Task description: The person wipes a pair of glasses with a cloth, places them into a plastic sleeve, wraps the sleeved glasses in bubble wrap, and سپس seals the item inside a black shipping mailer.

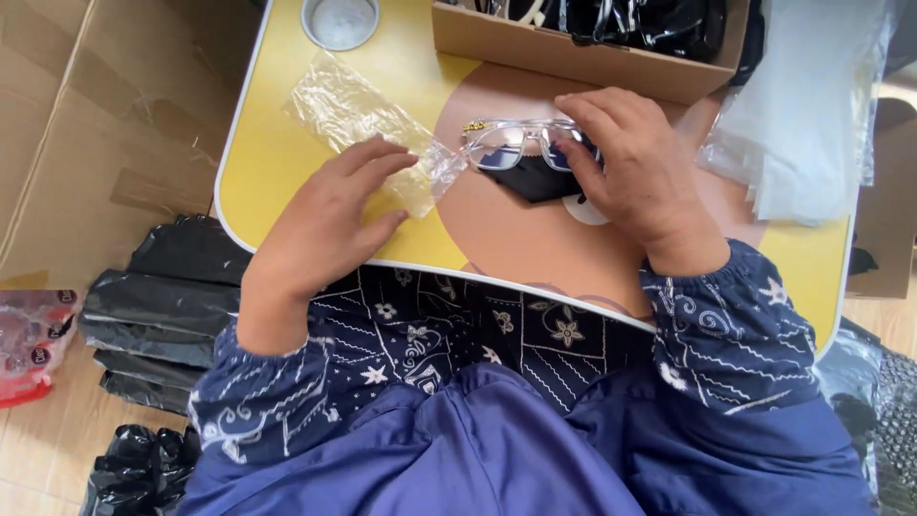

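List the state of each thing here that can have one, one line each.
Left hand: flat on the clear plastic sleeve, fingers spread.
Right hand: resting on the glasses.
Clear plastic sleeve: crinkled, lying flat, looks empty.
Glasses: clear frame, lying on a black cloth, outside the sleeve.
Cardboard box: open-topped, holding wrapped dark items.
Round cup recess: looks empty.

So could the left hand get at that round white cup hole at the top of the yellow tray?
Probably yes. The left hand rests on the clear plastic bag, and only that flat bag lies between it and the cup hole; nothing tall blocks the way.
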